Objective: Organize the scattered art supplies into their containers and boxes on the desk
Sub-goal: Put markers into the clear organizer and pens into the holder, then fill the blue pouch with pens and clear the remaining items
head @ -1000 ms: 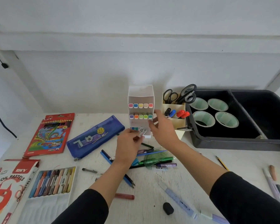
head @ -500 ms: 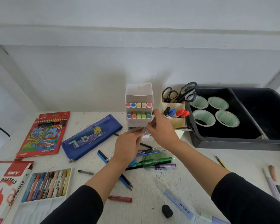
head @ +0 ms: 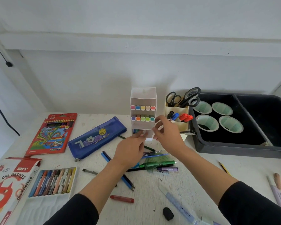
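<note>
The white marker box (head: 143,101) stands upright at the back of the surface, its two upper rows full. My left hand (head: 130,150) pinches a marker (head: 142,132) at the lowest slot, and my fingers hide most of that slot. My right hand (head: 167,133) sits at the box's right edge, too blurred to tell whether it grips. A cream holder (head: 183,126) stands just right of the box. A blue pencil case (head: 97,138) lies to its left, and loose pens (head: 159,164) lie under my wrists. The oil pastel box (head: 8,184) is cut off at the left edge.
</note>
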